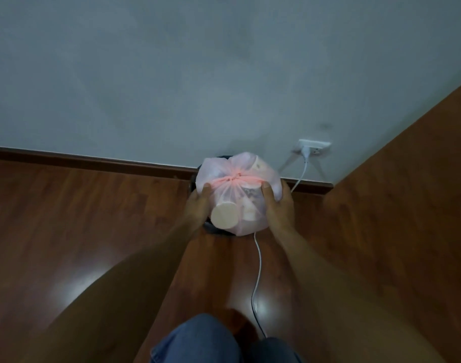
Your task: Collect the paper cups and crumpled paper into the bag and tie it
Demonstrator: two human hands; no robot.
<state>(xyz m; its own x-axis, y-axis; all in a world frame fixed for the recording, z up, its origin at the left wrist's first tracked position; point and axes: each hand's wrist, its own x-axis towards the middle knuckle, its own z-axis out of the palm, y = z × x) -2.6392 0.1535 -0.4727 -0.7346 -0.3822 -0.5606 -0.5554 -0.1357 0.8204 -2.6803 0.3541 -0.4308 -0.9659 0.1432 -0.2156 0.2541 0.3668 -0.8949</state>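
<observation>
A thin pink plastic bag (250, 218) bulges with paper cups; one cup's round base (224, 214) presses against the film at the front left. The bag's top is gathered into a knot (233, 179). My left hand (197, 205) grips the bag's left side and my right hand (277, 205) grips its right side, thumbs resting near the knot. The bag sits over a dark round bin (211, 227), which it mostly hides.
A grey wall with a brown baseboard (93, 161) runs behind the bag. A white plug in a wall socket (314, 146) feeds a white cable (258, 271) across the wooden floor toward my knees (211, 341). A wooden panel (407, 205) stands at right.
</observation>
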